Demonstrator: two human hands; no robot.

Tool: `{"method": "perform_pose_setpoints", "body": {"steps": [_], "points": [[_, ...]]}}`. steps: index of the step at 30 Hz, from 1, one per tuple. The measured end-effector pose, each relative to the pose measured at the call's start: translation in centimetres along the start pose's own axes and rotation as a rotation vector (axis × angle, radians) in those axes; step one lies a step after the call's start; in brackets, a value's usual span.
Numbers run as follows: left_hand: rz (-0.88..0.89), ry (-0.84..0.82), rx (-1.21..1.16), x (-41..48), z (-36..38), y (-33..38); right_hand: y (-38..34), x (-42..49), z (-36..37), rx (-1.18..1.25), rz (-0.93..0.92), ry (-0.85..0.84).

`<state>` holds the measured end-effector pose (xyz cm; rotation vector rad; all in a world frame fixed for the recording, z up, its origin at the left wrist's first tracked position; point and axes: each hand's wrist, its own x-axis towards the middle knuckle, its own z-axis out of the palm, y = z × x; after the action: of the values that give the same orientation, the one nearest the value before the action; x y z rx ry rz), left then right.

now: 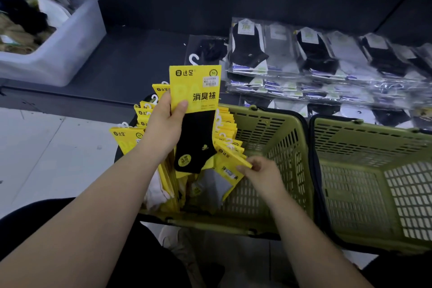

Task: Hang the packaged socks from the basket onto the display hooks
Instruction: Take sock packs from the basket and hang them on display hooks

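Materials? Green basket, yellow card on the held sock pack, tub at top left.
The green basket: moulded plastic, matt, going by the slotted lattice walls. The yellow card: probably printed cardboard with a slight sheen; it lies flat in the left hand. The tub: translucent frosted plastic; its contents show dimly through the wall.

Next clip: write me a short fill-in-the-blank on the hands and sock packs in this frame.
The left hand grips a raised pack whose sock is ____ in colour.
The right hand pinches a second pack inside the ____ basket.
The clear bin stands on the person's ____ side.
Missing words: black; green; left.
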<state>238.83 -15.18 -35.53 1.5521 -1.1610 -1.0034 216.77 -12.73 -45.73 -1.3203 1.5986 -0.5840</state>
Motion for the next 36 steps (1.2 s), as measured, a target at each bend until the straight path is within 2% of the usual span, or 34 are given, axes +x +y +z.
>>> {"method": "perform_pose_setpoints", "body": {"steps": [3, 5, 7, 11, 14, 16, 18, 19, 21, 23, 24, 25, 27, 29, 32, 36], "points": [[0.043, 0.048, 0.013, 0.1, -0.3, 0.3, -2.2, 0.3, -3.1, 0.317, -0.037, -0.009], [0.064, 0.052, 0.053, 0.2, -0.5, 0.6, -4.0, 0.6, -5.0, 0.561, -0.047, 0.072], [0.050, 0.024, 0.072, 0.2, -0.5, 0.7, -6.0, 0.8, -5.9, 0.693, -0.085, 0.140], [-0.049, -0.149, -0.030, -0.5, 0.5, 0.5, -9.8, 0.9, -3.2, 0.754, -0.149, 0.115], [-0.105, -0.222, -0.107, -1.1, 1.1, 0.2, -11.5, 0.7, 0.3, 0.704, -0.170, 0.189], [-0.102, -0.280, -0.056, -1.2, 1.2, -0.1, -11.9, 0.9, 1.8, 0.705, -0.181, 0.216], [-0.101, -0.264, 0.049, -0.9, 1.1, -0.5, -11.0, 1.4, 2.0, 0.699, -0.194, 0.264], [-0.103, -0.227, 0.082, -0.8, 1.0, -0.5, -9.8, 1.7, 1.6, 0.643, -0.188, 0.296], [-0.123, -0.162, 0.084, -0.5, 0.7, -0.7, -6.4, 2.3, 0.3, 0.291, -0.121, 0.321], [-0.138, -0.120, 0.076, -0.1, 0.2, -0.9, -2.4, 2.4, -0.4, -0.102, 0.054, 0.164], [-0.142, -0.105, 0.069, 0.0, 0.0, -1.0, -0.8, 2.2, -0.5, -0.207, 0.137, 0.057], [-0.147, -0.091, 0.056, 0.2, -0.1, -1.1, 0.3, 1.9, -0.4, -0.238, 0.189, -0.027], [-0.146, -0.069, 0.044, 0.4, -0.2, -1.2, 1.6, 1.5, -0.7, -0.218, 0.183, -0.066], [-0.140, -0.061, 0.037, 0.5, -0.3, -1.1, 1.7, 1.2, -2.0, -0.108, 0.115, -0.078], [-0.131, -0.054, 0.040, 0.5, -0.4, -1.0, -0.3, 0.9, -4.4, 0.252, 0.022, -0.152], [-0.155, -0.108, -0.018, 0.2, 0.2, -0.7, -5.8, 1.5, -5.5, 0.606, -0.115, -0.090]]}}
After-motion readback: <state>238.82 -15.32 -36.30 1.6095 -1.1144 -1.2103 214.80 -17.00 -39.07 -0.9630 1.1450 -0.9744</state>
